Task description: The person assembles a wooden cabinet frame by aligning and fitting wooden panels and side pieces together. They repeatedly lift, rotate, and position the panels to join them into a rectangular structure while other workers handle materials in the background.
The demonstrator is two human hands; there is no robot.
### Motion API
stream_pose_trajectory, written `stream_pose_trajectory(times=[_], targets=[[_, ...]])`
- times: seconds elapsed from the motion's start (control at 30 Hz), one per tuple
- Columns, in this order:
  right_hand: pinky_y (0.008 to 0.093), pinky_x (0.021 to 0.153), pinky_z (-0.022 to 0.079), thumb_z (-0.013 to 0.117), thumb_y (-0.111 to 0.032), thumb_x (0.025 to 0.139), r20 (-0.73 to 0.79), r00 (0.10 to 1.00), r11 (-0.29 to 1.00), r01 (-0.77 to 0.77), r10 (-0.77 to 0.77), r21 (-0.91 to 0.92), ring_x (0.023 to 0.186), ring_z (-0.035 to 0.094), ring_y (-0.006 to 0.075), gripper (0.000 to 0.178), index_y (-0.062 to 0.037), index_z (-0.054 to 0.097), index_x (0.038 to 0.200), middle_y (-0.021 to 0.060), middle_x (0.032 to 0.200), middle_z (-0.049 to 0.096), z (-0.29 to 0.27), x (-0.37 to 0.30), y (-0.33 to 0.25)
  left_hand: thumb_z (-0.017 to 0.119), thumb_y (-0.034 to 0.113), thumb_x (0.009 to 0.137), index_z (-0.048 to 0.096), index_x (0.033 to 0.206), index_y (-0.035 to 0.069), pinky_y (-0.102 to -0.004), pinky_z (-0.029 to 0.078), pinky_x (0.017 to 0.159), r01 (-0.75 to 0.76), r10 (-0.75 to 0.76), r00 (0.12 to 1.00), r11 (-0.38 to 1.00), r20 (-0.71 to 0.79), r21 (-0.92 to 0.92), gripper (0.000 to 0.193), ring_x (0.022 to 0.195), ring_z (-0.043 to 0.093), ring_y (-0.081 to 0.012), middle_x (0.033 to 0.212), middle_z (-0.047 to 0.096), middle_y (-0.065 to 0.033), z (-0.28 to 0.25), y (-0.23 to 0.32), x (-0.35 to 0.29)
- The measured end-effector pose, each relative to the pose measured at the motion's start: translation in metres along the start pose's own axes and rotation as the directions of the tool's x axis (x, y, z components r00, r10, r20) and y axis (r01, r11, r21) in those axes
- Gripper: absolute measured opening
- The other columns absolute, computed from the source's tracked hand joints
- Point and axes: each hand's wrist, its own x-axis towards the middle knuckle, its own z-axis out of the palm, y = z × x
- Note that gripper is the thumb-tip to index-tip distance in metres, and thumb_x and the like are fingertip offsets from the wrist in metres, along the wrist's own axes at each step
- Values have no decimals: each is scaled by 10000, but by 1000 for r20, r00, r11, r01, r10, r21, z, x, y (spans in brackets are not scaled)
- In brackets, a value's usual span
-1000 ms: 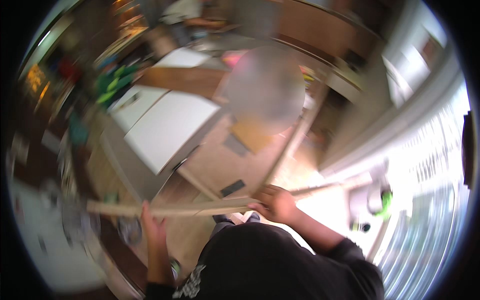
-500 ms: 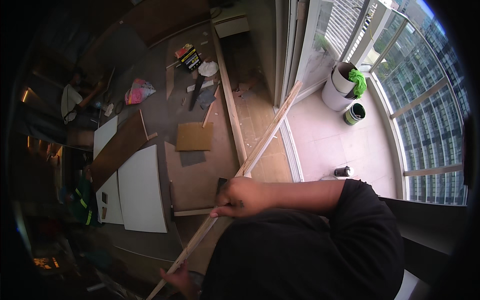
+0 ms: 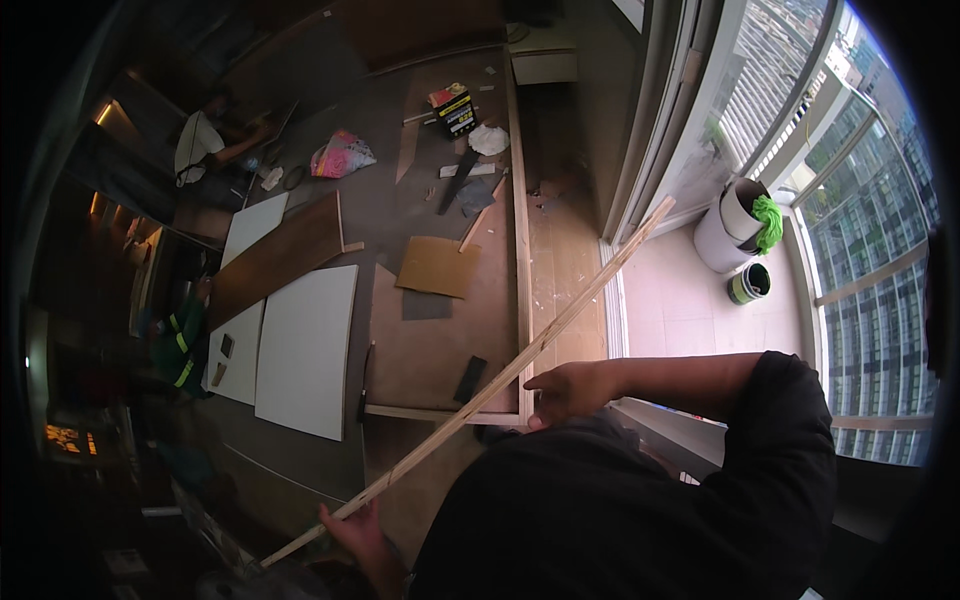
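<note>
A long pale wooden strip (image 3: 480, 396) runs diagonally from the lower left up to the balcony doorway. My left hand (image 3: 358, 532) grips it near its lower end, with the thumb on one side. My right hand (image 3: 572, 390) is off the strip, index finger and thumb apart and nothing between them. It is beside the corner of a wooden frame (image 3: 518, 250) that edges a brown panel (image 3: 400, 350); whether the fingertips touch the frame I cannot tell. A small black block-like piece (image 3: 469, 380) lies on the panel next to the strip.
On the panel lie a cardboard piece (image 3: 437, 267), a handsaw (image 3: 457, 182) and a black box (image 3: 455, 110). White boards (image 3: 310, 350) and a brown board (image 3: 280, 250) lie left, near two people (image 3: 195, 150). Buckets (image 3: 722, 235) stand on the balcony, right.
My right hand has let go of the wooden strip and moved right, its fingers opening. My view has shifted, uncovering the black piece and the frame's corner. My left hand still holds the strip.
</note>
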Motion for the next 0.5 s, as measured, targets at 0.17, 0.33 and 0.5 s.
stream_pose_trajectory(times=[0.17, 0.33, 0.5], targets=[[436, 1073, 476, 665, -671, 934, -46, 997, 787, -14, 54, 617, 1351, 543, 291, 906, 24, 497, 1491, 229, 1455, 563, 13, 4, 7, 743, 555, 853, 410, 1439, 43, -630, 444, 1016, 2, -2, 1000, 1000, 0, -12, 846, 1246, 505, -370, 1359, 491, -180, -2, -1, -4], [500, 1118, 474, 629, -674, 953, -102, 983, 473, 20, 149, 881, 1411, 493, 391, 966, 36, 368, 1554, 320, 1495, 479, 17, 13, -3, 713, 555, 877, 297, 1559, 57, -672, 419, 1073, 6, -7, 1000, 998, -16, -69, 941, 1380, 408, -399, 1511, 350, -204, -3, -5, -8], [514, 1098, 499, 634, -640, 967, -141, 951, 339, 41, 276, 940, 1306, 567, 472, 941, 44, 353, 1549, 372, 1443, 486, 20, 32, -7, 716, 567, 867, 280, 1567, 46, -675, 405, 1089, 12, -15, 999, 998, -49, -62, 975, 1393, 395, -414, 1529, 327, -216, -3, -6, -7]])
